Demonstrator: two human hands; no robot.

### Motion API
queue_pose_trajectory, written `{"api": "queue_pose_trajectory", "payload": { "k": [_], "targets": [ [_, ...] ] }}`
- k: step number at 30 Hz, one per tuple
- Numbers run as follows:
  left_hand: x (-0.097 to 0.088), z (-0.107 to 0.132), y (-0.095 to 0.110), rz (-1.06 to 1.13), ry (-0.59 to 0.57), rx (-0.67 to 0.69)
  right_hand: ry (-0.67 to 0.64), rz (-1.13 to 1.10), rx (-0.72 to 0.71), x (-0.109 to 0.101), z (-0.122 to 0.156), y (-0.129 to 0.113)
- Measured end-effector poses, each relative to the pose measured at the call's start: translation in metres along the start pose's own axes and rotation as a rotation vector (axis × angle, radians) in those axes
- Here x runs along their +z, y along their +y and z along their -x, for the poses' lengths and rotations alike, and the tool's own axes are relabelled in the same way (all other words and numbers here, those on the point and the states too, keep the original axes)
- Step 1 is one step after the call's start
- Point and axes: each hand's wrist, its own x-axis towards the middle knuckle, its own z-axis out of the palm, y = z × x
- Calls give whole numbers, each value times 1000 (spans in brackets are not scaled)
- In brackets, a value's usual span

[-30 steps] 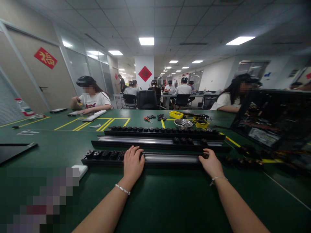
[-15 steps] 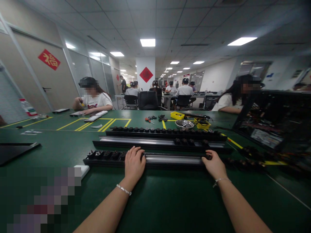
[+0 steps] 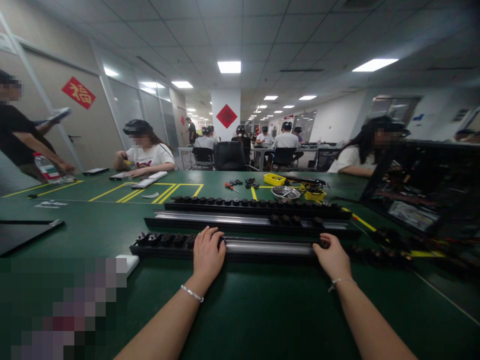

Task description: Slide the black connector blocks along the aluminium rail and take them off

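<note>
Three long black rails lie side by side on the green table (image 3: 240, 310). The nearest rail (image 3: 266, 246) has a bare silver middle and several black parts (image 3: 161, 239) seated along its left stretch. My left hand (image 3: 207, 252) rests on top of this rail beside those parts, fingers laid forward over it. My right hand (image 3: 332, 257) is at the rail's right end with its fingers curled over the rail. The middle rail (image 3: 210, 218) carries a few black parts on its right side. The far rail (image 3: 243, 202) is filled with them along its whole length.
A yellow tray (image 3: 273, 178), a metal bowl (image 3: 285, 192) and small tools lie behind the rails. An open computer case (image 3: 423, 185) stands at the right. A white object (image 3: 125, 262) and a black tray (image 3: 26, 230) lie at the left. Co-workers sit around; one person (image 3: 18, 135) stands far left.
My hands have stayed on the nearest rail, almost unmoved. A standing person in black has come into view at the far left. The view has shifted slightly.
</note>
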Motion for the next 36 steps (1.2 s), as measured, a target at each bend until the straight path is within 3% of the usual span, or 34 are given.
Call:
{"api": "queue_pose_trajectory", "payload": {
  "k": [25, 36],
  "targets": [
    [1, 1, 0, 5, 11, -7, 59, -16, 0, 0, -2, 5],
    [1, 0, -1, 15, 4, -9, 72, 50, 133, -12, -2, 4]
  ]
}}
